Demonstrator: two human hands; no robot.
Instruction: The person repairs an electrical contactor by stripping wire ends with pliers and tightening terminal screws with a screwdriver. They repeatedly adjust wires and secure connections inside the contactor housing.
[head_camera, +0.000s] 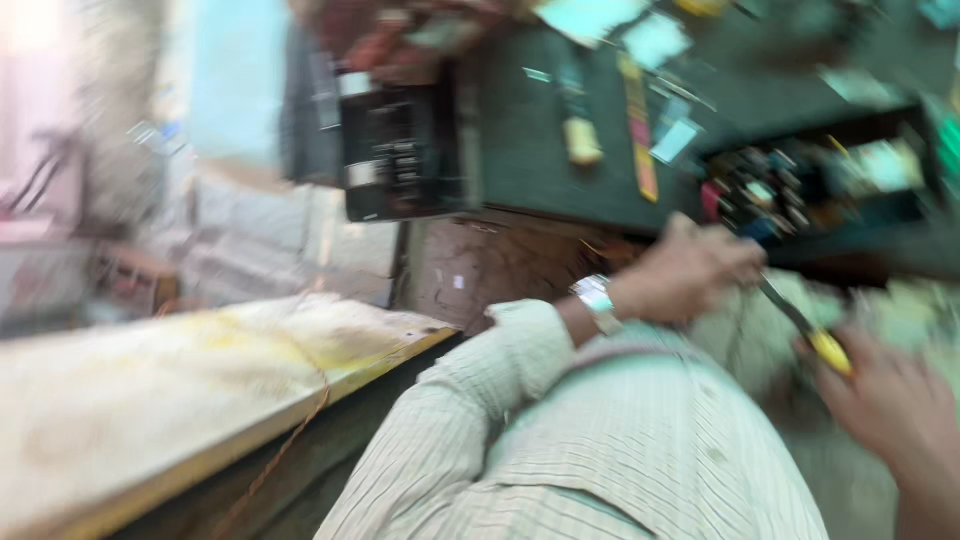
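Note:
The whole view is blurred by motion. My left hand (690, 270), with a metal wristwatch (598, 302) and a striped sleeve (560, 440), is curled just below the open drawer of the dark green bench. Its fingers meet the dark shaft of a yellow-handled tool (828, 348), which looks like a screwdriver. Whether the left hand grips anything is hidden by the blur. My right hand (890, 400) at the lower right is closed around the yellow handle.
A dark green bench top (520, 150) carries papers, a yellow strip and small items. Its open drawer (820, 180) holds several small parts. A black box-shaped device (395, 150) sits at its left. A pale wooden board (180, 390) with a thin brown wire (290, 440) lies lower left.

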